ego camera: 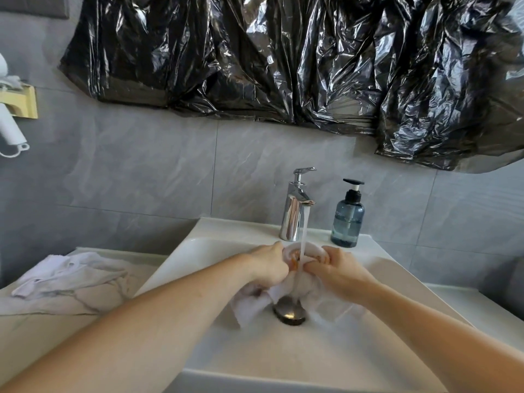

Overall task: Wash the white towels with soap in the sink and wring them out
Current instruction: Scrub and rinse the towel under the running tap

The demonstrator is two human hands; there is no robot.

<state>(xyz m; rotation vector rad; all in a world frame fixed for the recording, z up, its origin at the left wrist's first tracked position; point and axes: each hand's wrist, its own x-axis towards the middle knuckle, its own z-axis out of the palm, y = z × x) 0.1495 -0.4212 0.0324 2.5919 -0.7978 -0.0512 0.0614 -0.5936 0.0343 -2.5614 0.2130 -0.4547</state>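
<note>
1. Both hands grip a wet white towel [304, 290] over the sink [283, 358], directly under the water running from the chrome faucet [295, 211].
2. The left hand [270, 265] and right hand [337, 272] each curl around bunched cloth, knuckles nearly touching.
3. The towel's loose ends hang beside the drain plug [289, 310].
4. A second white towel [71, 275] lies crumpled on the counter [42, 321], left of the sink.
5. A blue soap bottle [348, 219] stands just right of the faucet.
</note>
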